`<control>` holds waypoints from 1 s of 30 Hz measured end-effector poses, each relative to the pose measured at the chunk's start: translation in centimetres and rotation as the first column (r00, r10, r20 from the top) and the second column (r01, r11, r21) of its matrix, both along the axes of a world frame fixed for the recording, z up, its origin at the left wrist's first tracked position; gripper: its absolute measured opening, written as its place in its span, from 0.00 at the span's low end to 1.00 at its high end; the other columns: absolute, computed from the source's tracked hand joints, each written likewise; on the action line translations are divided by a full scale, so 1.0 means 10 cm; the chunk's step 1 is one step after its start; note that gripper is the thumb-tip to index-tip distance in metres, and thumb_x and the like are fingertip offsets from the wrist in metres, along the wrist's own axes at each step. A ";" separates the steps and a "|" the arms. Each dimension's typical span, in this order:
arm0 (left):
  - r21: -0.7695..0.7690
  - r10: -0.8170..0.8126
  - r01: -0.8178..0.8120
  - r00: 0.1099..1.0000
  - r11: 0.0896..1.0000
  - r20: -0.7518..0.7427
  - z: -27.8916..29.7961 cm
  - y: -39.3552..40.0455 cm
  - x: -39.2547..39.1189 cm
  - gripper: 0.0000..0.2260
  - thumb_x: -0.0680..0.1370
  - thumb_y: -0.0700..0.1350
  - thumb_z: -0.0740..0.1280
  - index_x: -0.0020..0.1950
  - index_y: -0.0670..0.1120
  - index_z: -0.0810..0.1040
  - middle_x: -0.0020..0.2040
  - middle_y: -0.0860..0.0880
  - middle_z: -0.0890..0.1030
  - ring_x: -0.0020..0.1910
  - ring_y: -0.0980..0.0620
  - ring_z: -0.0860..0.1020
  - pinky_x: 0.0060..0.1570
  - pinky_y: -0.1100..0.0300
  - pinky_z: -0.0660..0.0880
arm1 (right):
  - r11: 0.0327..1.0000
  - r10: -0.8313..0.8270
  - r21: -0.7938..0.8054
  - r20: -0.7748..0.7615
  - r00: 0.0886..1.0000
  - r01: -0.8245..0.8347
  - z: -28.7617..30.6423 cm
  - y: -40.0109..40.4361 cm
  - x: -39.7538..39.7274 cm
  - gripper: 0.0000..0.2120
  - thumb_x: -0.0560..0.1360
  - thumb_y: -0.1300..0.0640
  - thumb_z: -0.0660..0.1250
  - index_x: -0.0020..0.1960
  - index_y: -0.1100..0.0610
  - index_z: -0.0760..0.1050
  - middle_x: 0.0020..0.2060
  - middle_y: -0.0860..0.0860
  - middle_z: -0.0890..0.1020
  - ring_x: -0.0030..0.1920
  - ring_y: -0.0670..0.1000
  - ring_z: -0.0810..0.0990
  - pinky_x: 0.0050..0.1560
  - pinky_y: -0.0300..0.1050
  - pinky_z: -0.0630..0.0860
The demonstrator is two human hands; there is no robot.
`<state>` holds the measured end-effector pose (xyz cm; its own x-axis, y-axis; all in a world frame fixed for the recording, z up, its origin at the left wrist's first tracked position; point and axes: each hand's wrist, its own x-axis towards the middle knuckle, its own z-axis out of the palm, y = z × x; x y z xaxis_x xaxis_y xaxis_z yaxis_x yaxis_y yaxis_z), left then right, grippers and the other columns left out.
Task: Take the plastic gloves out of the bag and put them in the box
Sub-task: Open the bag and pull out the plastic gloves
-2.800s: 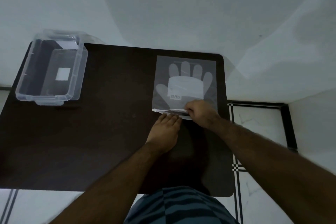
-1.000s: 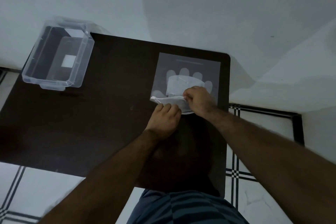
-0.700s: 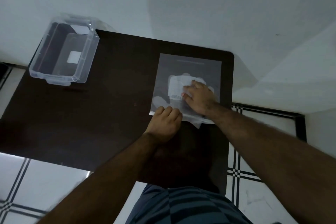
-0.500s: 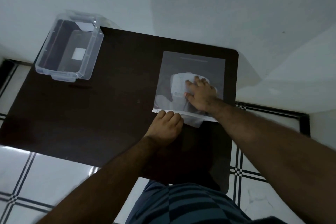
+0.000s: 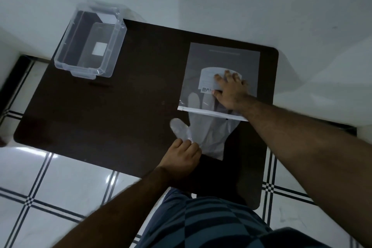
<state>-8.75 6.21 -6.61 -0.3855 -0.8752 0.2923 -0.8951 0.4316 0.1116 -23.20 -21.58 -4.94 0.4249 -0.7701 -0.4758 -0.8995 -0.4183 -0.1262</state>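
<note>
A clear zip bag (image 5: 223,60) lies flat on the right side of the dark table (image 5: 124,110). My right hand (image 5: 231,89) presses flat on the bag, fingers spread over a white label card inside. A thin plastic glove (image 5: 211,137) sticks halfway out of the bag's near opening, its thumb pointing left. My left hand (image 5: 181,157) pinches the glove by its cuff side near the thumb. The clear plastic box (image 5: 90,40) stands open at the table's far left corner.
A white wall runs behind the table. White floor tiles with dark lines (image 5: 50,183) show on the near left and right. My striped shorts (image 5: 205,223) fill the bottom centre.
My left hand has drawn the glove toward me, out of the bag's opening. My right hand stays pressed on the bag. The view has shifted left and nearer.
</note>
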 end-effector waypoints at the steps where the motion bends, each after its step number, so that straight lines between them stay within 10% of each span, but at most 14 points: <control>1: 0.001 0.006 -0.006 1.000 1.000 0.000 -0.01 0.06 0.00 0.07 0.81 0.41 0.69 0.44 0.44 0.80 0.42 0.45 0.78 0.37 0.45 0.73 0.40 0.50 0.70 | 1.000 0.009 -0.020 -0.002 1.000 -0.009 0.00 0.02 0.00 0.35 0.85 0.38 0.58 0.87 0.46 0.49 0.86 0.58 0.49 0.85 0.66 0.50 0.81 0.72 0.52; 9: 0.076 0.099 -0.097 0.995 0.992 -0.024 -0.06 0.57 -0.01 0.05 0.81 0.43 0.70 0.46 0.44 0.81 0.43 0.46 0.79 0.39 0.46 0.75 0.40 0.50 0.72 | 0.970 0.078 -0.241 0.157 0.985 -0.039 0.09 0.46 0.04 0.23 0.84 0.44 0.63 0.76 0.53 0.72 0.68 0.57 0.76 0.67 0.61 0.75 0.67 0.62 0.74; 21: 0.162 0.085 -0.077 0.995 0.984 -0.048 -0.12 1.12 0.16 0.07 0.82 0.45 0.66 0.46 0.46 0.80 0.43 0.46 0.80 0.40 0.46 0.77 0.42 0.51 0.73 | 0.938 0.163 -0.336 0.222 0.961 -0.081 0.02 1.24 0.00 0.20 0.85 0.45 0.62 0.71 0.55 0.75 0.69 0.56 0.78 0.70 0.59 0.75 0.73 0.61 0.70; 30: 0.104 -0.020 0.027 0.997 0.994 -0.073 -0.21 1.34 0.47 0.02 0.77 0.40 0.70 0.44 0.44 0.79 0.42 0.45 0.79 0.40 0.44 0.76 0.41 0.50 0.70 | 0.948 0.290 -0.127 -0.033 0.957 -0.292 -0.23 2.26 -0.01 0.45 0.81 0.26 0.41 0.87 0.53 0.42 0.87 0.53 0.47 0.86 0.57 0.45 0.83 0.68 0.43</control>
